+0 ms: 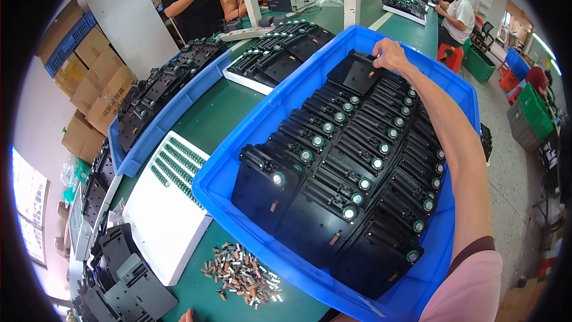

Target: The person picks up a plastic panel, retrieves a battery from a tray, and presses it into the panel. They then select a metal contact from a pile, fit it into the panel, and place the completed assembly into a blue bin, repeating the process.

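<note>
My right hand (390, 56) reaches across a large blue plastic bin (223, 188) to its far end. Its fingers are closed on the edge of a black plastic panel (356, 76) there. Overlapping rows of similar black molded panels (316, 220) fill the bin, each with a ribbed strip and a round silver-and-green part at one end. Just a fingertip or two of my left hand (187, 316) shows at the lower edge, near a pile of small brown-and-silver switch-like parts (244, 271). The rest of that hand is out of the picture.
Left of the bin lies a white foam tray (161, 220) with rows of green coil-like parts (179, 161). Bare black panels (128, 280) stack at lower left. Another blue bin (173, 104) and a white tray (250, 80) hold more panels. Several people work around the green table (205, 107).
</note>
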Motion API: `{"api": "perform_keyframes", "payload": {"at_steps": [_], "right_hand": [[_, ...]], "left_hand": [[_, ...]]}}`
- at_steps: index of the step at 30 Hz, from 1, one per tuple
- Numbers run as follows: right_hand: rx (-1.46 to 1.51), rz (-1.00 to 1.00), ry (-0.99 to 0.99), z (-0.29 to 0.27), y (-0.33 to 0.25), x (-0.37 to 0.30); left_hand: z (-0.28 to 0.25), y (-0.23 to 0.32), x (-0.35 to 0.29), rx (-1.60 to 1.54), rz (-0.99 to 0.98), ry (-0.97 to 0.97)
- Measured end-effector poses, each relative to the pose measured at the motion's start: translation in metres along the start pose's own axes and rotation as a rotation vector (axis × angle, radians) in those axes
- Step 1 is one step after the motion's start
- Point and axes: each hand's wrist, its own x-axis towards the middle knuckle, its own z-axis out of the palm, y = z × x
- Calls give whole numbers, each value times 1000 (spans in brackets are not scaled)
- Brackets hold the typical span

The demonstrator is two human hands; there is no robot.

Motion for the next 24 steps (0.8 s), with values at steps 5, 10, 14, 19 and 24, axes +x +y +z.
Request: {"api": "perform_keyframes", "payload": {"at_steps": [5, 10, 14, 19, 24], "right_hand": [[11, 39, 11, 8, -1, 1], [47, 116, 41, 19, 0, -3], [3, 195, 71, 15, -8, -13], [-50, 203, 152, 20, -35, -17], [155, -12, 332, -5, -47, -6]], "left_hand": [[1, -2, 0, 9, 38, 5], [3, 0, 0, 25, 27, 2], [5, 3, 0, 12, 6, -5], [1, -72, -15, 269, 37, -195], [4, -5, 0, 17, -57, -36]]}}
